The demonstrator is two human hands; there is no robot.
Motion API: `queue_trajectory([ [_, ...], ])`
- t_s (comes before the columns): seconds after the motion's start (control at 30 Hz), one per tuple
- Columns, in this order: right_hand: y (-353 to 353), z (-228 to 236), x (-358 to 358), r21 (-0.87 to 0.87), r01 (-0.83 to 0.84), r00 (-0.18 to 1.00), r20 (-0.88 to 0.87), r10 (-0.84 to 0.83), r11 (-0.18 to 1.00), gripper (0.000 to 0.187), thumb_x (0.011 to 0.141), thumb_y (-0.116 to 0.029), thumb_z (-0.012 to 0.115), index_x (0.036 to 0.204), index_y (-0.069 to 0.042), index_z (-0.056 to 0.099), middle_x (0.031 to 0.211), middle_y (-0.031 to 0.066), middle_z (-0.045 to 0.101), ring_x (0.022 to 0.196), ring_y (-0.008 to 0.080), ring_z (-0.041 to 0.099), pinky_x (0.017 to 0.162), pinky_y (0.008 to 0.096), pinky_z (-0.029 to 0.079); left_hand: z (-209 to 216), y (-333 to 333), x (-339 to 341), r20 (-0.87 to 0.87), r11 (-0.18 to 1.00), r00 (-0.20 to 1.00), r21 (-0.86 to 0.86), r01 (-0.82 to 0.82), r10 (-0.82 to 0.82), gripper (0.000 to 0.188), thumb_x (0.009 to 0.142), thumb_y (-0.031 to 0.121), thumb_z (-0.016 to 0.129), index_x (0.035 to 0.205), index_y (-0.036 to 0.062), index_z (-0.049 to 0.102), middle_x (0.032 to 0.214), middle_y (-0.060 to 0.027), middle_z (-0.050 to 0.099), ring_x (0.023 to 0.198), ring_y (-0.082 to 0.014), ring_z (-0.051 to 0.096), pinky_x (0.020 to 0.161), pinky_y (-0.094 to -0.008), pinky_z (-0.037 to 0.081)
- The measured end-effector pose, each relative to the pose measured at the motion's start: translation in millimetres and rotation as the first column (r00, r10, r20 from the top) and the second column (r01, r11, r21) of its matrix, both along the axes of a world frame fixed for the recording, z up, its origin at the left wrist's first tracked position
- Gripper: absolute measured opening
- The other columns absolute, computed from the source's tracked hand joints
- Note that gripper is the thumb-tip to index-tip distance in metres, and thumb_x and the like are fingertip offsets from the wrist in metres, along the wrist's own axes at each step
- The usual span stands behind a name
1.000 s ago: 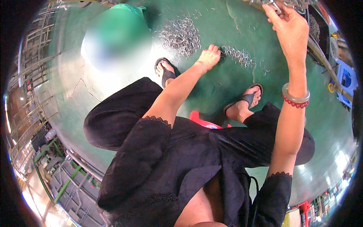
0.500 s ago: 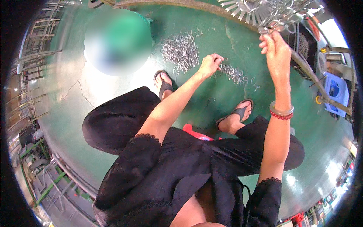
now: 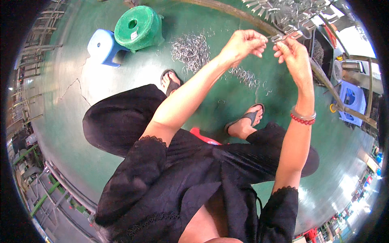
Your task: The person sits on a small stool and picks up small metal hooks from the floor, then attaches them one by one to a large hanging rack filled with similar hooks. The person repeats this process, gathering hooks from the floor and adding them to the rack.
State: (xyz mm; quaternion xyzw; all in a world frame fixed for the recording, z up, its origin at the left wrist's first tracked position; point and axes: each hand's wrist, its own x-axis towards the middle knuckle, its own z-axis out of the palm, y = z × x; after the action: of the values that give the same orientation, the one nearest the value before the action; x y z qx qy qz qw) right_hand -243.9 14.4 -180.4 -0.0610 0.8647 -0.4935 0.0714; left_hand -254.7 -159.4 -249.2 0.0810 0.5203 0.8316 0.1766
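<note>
My left hand (image 3: 245,46) is raised, fingers curled and thumb tip pressed to them in a pinch; what it holds is too small to make out. Just to its right, my right hand (image 3: 292,52) has its fingertips closed at the lower edge of a cluster of shiny metal pieces (image 3: 289,14). A small bent metal piece (image 3: 277,39) shows at those fingertips. The two hands are close together but apart. On the floor below lie a larger heap of small curved metal strips (image 3: 190,52) and a smaller heap of strips (image 3: 244,76), partly behind my left forearm.
A green round stool (image 3: 139,30) and a light blue stool (image 3: 101,46) stand at the upper left. A long bar (image 3: 227,10) curves along the far side. At right are a dark bin (image 3: 324,52) and a blue plastic stool (image 3: 350,101). Something red (image 3: 200,135) shows under me.
My left hand has risen from beside the smaller heap, moving up and right to near my right hand. My right hand has dropped slightly, staying by the metal cluster.
</note>
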Motion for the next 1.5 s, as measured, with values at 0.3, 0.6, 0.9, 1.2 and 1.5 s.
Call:
queue_trajectory([
  [0.3, -7, 11, 9, -0.023, 0.09, 0.994, 0.068, -0.089, 0.996, 0.013, 0.085, -0.006, 0.052, 0.089, 0.004, 0.059, 0.072, 0.0088, 0.062, 0.055, 0.0112, 0.059, 0.046, 0.0227, 0.044, 15, 8, 10, 0.087, 0.987, 0.993, 0.151, 0.06, -0.073, 0.02, 0.087, 0.014, 0.058, 0.099, -0.0025, 0.058, 0.086, -0.0059, 0.06, 0.074, -0.0114, 0.057, 0.068, -0.0241, 0.05],
  [0.6, 5, 20, 18, -0.072, 0.041, 0.998, 0.054, -0.038, 0.997, 0.015, 0.082, -0.005, 0.059, 0.09, 0.006, 0.064, 0.08, 0.009, 0.065, 0.063, 0.0111, 0.059, 0.056, 0.0225, 0.048, -5, 10, 2, -0.031, 0.966, 0.966, 0.024, 0.257, -0.256, 0.019, 0.088, 0.015, 0.057, 0.098, -0.0009, 0.059, 0.084, -0.0043, 0.059, 0.072, -0.0108, 0.057, 0.066, -0.0247, 0.05],
  [0.9, -6, 28, -8, 0.261, 0.123, 0.988, 0.055, -0.142, 0.958, 0.017, 0.075, -0.01, 0.068, 0.082, 0.005, 0.067, 0.067, 0.0096, 0.066, 0.058, 0.0119, 0.063, 0.054, 0.0231, 0.05, -16, 18, -15, -0.073, 0.969, 0.966, -0.003, 0.248, -0.248, 0.021, 0.088, 0.018, 0.057, 0.1, 0.0002, 0.059, 0.09, -0.0053, 0.061, 0.078, -0.0128, 0.058, 0.069, -0.0272, 0.05],
  [1.2, -10, 17, -49, 0.299, 0.22, 0.973, 0.001, -0.231, 0.929, 0.016, 0.07, -0.011, 0.07, 0.078, 0.002, 0.069, 0.065, 0.0084, 0.067, 0.057, 0.011, 0.063, 0.057, 0.0231, 0.05, -49, 8, -64, 0.288, 0.938, 0.945, 0.344, 0.05, -0.156, 0.038, 0.084, 0.022, 0.062, 0.114, 0.001, 0.052, 0.111, -0.0093, 0.057, 0.101, -0.0237, 0.055, 0.089, -0.0374, 0.046],
  [1.5, -8, 13, -68, 0.388, 0.308, 0.951, -0.151, -0.27, 0.869, 0.016, 0.069, -0.015, 0.071, 0.073, 0.001, 0.069, 0.062, 0.0094, 0.066, 0.057, 0.0134, 0.065, 0.058, 0.0263, 0.051, -38, 22, -108, 0.315, 0.943, 0.925, 0.314, 0.108, -0.211, 0.03, 0.084, 0.021, 0.061, 0.107, 0.002, 0.056, 0.105, -0.0107, 0.06, 0.095, -0.0209, 0.06, 0.086, -0.0337, 0.049],
])
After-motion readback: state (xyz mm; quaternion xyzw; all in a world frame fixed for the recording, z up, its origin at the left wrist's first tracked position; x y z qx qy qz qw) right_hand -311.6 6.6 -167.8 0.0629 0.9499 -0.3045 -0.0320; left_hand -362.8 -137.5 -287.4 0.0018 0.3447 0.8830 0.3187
